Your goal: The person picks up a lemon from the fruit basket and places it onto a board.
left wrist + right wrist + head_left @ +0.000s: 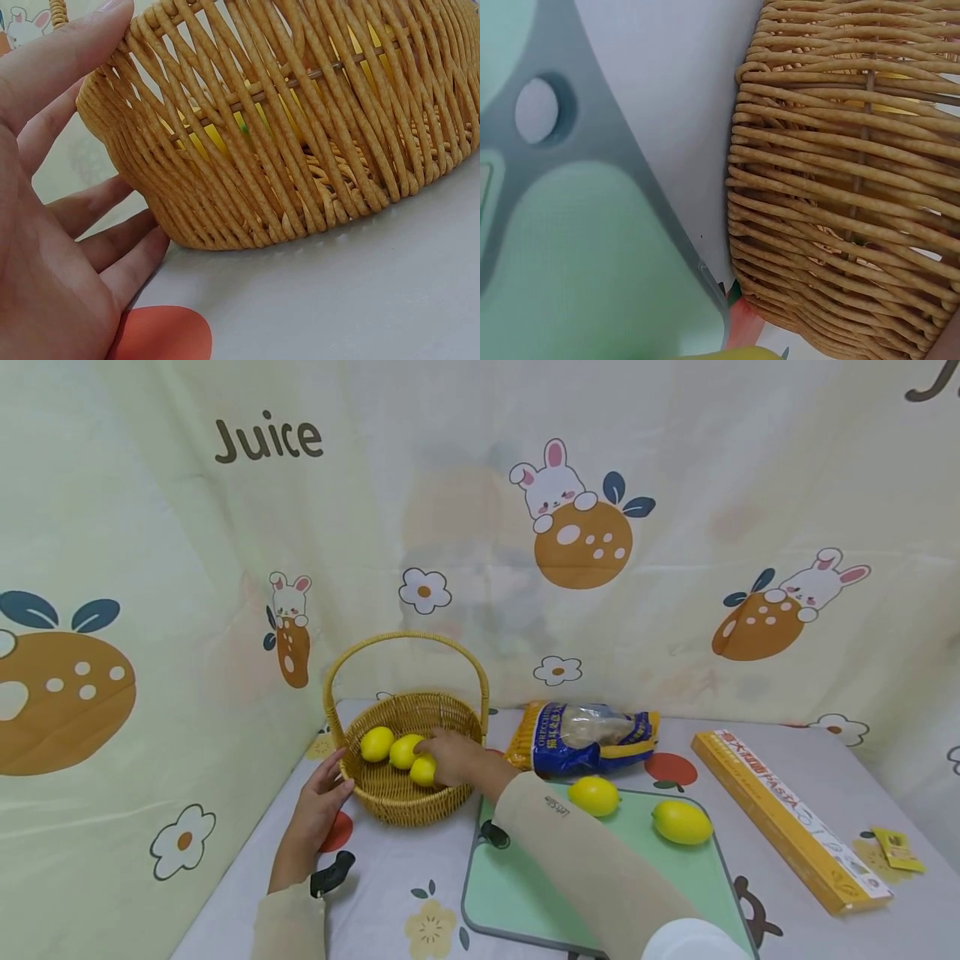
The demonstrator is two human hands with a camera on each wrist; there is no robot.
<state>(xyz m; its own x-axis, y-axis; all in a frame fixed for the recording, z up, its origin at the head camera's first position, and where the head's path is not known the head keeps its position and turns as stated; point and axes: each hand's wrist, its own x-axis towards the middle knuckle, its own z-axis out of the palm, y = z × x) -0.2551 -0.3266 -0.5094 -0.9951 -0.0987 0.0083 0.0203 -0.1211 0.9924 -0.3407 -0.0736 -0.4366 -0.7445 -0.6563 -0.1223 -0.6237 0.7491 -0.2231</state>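
Left grip (317, 806) spread against ribbed wicker basket (408, 811); right grip (456, 760) over smooth oval lemons (377, 744), pinch unclear.

tan woven basket (405, 807) w/ a big round handle (408, 635) stands upright on the tbl (375, 877). 3 yel. lemons (377, 744) lie close tog. in it. 2 more lemons (595, 796) lie apart on the grn board (517, 893).
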